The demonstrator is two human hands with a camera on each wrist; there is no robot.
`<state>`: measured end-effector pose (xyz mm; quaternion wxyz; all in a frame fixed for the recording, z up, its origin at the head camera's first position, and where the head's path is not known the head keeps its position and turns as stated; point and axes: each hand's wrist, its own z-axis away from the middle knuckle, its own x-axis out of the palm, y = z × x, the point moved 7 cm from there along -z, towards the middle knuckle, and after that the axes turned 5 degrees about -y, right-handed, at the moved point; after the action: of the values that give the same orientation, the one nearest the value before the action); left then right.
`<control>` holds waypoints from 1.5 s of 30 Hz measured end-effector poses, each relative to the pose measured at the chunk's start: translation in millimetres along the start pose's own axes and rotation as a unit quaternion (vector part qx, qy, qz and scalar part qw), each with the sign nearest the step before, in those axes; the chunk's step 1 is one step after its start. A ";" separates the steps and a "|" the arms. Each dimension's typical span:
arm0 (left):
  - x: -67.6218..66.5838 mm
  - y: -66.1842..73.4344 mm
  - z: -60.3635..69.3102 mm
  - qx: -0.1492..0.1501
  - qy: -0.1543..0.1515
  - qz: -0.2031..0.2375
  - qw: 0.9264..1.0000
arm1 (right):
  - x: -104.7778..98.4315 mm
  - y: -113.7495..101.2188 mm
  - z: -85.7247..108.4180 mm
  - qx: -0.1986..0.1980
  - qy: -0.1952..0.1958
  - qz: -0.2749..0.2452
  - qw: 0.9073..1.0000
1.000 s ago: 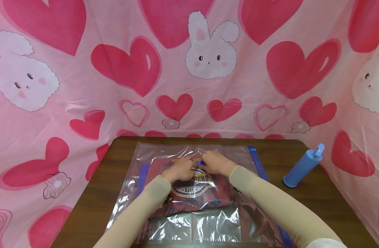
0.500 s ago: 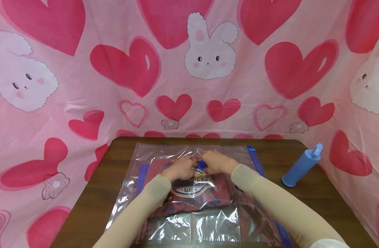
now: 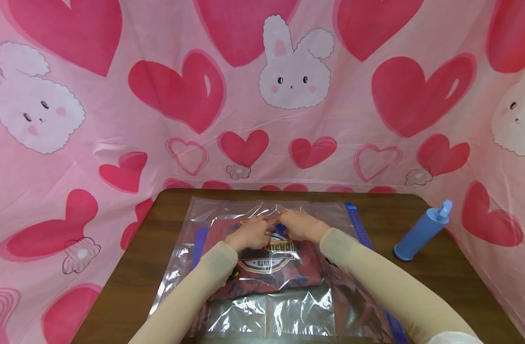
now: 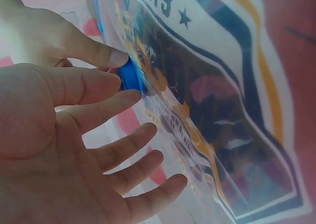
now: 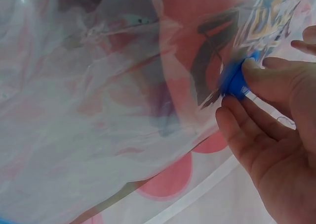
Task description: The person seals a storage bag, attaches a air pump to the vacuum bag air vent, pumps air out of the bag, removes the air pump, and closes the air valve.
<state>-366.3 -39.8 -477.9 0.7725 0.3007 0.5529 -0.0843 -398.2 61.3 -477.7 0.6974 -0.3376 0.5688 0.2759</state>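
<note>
A folded red printed shirt [image 3: 266, 282] lies inside a clear plastic storage bag [image 3: 232, 320] on the table. At the shirt's far edge, both hands meet at a small round blue valve cap [image 5: 237, 80] on the bag. My left hand [image 3: 251, 234] pinches the cap's side with thumb and index finger; its other fingers [image 4: 148, 169] are spread apart. From the other side, my right hand [image 3: 303, 227] grips the same cap between thumb and fingers. The hands partly hide the cap in the head view.
A blue hand pump [image 3: 419, 236] stands on the right of the brown wooden table [image 3: 129, 282]. Along the bag's right edge runs a blue zip strip with a slider [image 3: 350, 207]. A pink heart-patterned cloth [image 3: 245, 114] hangs behind and at both sides.
Both hands stay at the blue cap, with only slight finger movement. The whole head view shifts a little; the bag, shirt and pump keep their places.
</note>
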 end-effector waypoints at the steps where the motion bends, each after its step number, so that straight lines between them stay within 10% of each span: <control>1: -0.1 0.1 0.2 -0.002 0.000 0.003 1.000 | -0.2 0.2 0.3 0.002 0.002 0.003 1.000; 45: 5.8 4.6 -3.2 -0.008 0.011 -0.035 0.999 | 1.2 -0.6 7.7 -0.018 0.065 0.053 0.996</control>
<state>-364.6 -33.2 -482.1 0.7652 0.2759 0.5724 -0.1035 -392.8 67.0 -477.9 0.6370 -0.3368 0.6253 0.2998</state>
